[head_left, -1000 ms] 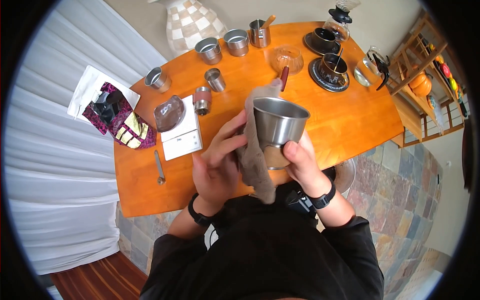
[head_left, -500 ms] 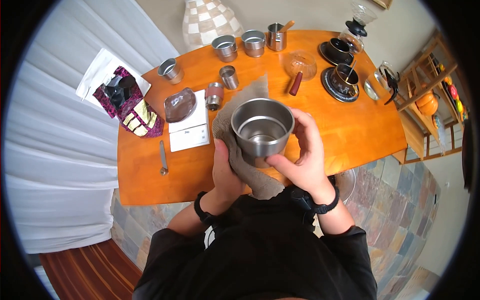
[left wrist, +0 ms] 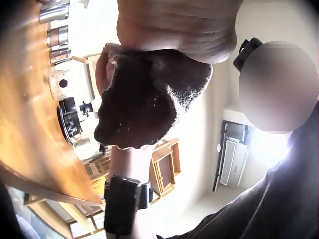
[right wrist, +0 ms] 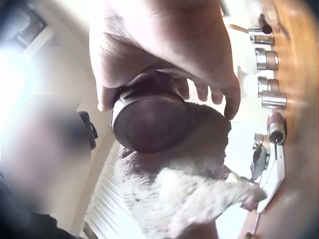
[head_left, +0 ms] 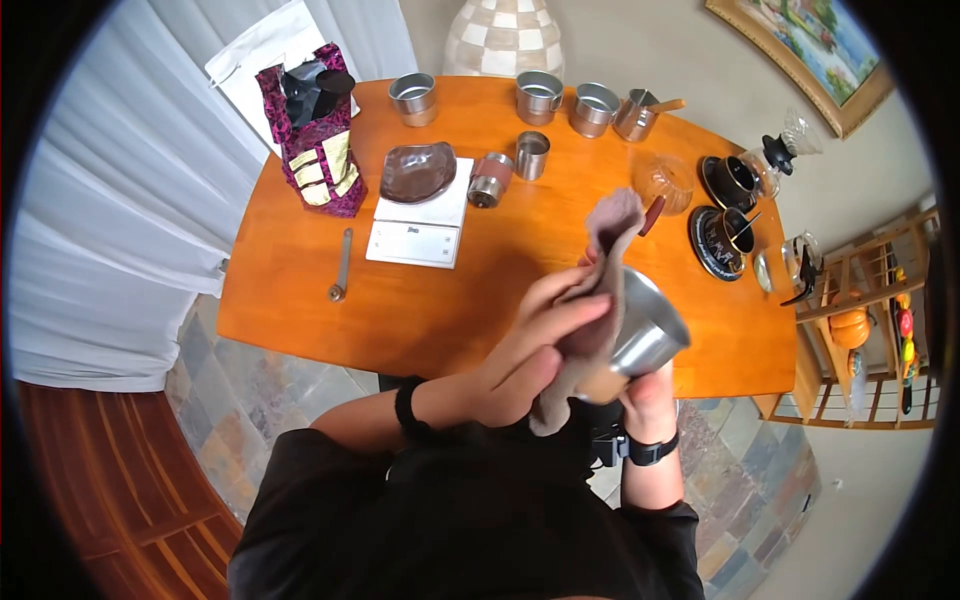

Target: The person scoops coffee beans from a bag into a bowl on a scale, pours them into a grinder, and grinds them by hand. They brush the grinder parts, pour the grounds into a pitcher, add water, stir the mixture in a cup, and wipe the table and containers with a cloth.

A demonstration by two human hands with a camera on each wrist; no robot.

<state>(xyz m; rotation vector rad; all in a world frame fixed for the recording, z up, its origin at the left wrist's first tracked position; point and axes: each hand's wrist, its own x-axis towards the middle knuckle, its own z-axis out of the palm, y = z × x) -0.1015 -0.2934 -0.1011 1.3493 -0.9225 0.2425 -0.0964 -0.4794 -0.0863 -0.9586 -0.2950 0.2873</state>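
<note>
My right hand (head_left: pixel 652 396) grips a steel cup (head_left: pixel 655 332) with a tan band low on its side, close to the body and above the table's near edge. The cup is tilted, its mouth toward the upper right in the head view. A grey-brown cloth (head_left: pixel 617 216) lies against the cup's left side, held in my left hand (head_left: pixel 520 355), whose fingers bend over it. From the right wrist, the round base of the cup (right wrist: pixel 149 123) shows with the cloth (right wrist: pixel 174 196) below it. The cloth (left wrist: pixel 132 107) hides the cup in the left wrist view.
On the wooden table (head_left: pixel 300 315) stand a white scale (head_left: pixel 414 245) with a brown dish (head_left: pixel 418 172), a coffee bag (head_left: pixel 322 160), a grinder (head_left: pixel 490 182), a measuring spoon (head_left: pixel 345 262) and several steel cups along the back. Black cups on saucers (head_left: pixel 715 262) and a glass kettle (head_left: pixel 790 265) stand right.
The cup was upright with its mouth toward me, and is now tilted to the right. The left hand has moved from beside the cup to over the cloth. The head view has turned left.
</note>
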